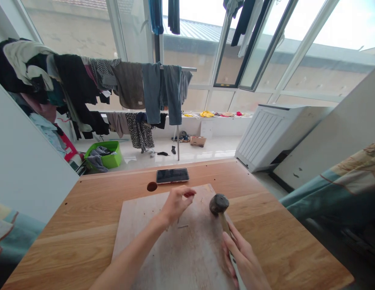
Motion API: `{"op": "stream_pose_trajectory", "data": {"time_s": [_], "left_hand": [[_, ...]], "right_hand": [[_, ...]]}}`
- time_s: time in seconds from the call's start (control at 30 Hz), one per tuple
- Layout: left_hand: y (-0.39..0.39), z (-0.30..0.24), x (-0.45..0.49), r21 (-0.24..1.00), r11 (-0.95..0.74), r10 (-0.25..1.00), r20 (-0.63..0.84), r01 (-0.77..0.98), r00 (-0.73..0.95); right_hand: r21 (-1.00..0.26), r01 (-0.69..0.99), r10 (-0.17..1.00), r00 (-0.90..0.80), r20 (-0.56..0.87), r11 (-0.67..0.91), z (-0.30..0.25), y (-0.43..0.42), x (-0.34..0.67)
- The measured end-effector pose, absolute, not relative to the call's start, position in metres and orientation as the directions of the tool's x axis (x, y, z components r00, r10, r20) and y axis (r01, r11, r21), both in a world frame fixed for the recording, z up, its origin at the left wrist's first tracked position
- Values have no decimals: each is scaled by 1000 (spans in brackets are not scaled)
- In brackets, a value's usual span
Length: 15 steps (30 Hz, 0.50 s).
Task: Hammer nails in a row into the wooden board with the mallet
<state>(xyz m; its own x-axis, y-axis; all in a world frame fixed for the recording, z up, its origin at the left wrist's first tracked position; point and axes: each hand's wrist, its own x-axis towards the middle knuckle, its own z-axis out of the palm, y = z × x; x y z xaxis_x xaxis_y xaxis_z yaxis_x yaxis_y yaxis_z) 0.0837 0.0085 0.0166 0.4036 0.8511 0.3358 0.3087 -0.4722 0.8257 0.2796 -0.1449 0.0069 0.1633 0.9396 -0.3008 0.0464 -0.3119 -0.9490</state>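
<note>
My right hand [243, 251] is wrapped round the handle of a mallet [219, 204] with a dark, rounded head, raised by the right side of a pale wooden board [163, 257]. Over the upper middle of the board, my left hand [177, 203] has its fingers curled with thumb and fingertips close together; whatever is between them is too small to make out. A thin nail [201, 199] seems to stand in the board, between the left hand and the mallet head. Below the left hand lies a loose nail [183, 226]. Small dark holes or nail heads dot the board's left part.
The board rests on a wooden table [266, 233]. Past its far edge lie a phone [172, 175] and a round hole [152, 186] in the tabletop. Beyond the table are a green basket [111, 159], hanging laundry [130, 86] and a white ribbed cabinet [269, 133]. Curtains [335, 181] hang at the right.
</note>
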Motion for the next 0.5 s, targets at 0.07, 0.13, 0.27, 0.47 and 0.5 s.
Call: {"op": "stream_pose_trajectory", "data": {"time_s": [0.07, 0.13, 0.27, 0.47, 0.5], "left_hand": [[15, 6, 88, 880, -410, 872, 301, 240, 387], [17, -2, 89, 893, -393, 872, 286, 219, 398], [15, -6, 86, 898, -385, 875, 282, 214, 393], [13, -1, 86, 866, -423, 857, 286, 267, 429], [13, -1, 86, 856, -438, 849, 292, 276, 440]], "right_hand": [[-948, 67, 941, 157, -300, -313, 8, -145, 280], [-947, 78, 942, 154, -298, -312, 9, -145, 279], [-954, 61, 948, 147, -282, -294, 7, -143, 280], [-959, 35, 951, 144, -274, -282, 0, -143, 281], [-960, 34, 952, 140, -272, -279, -1, -143, 281]]}}
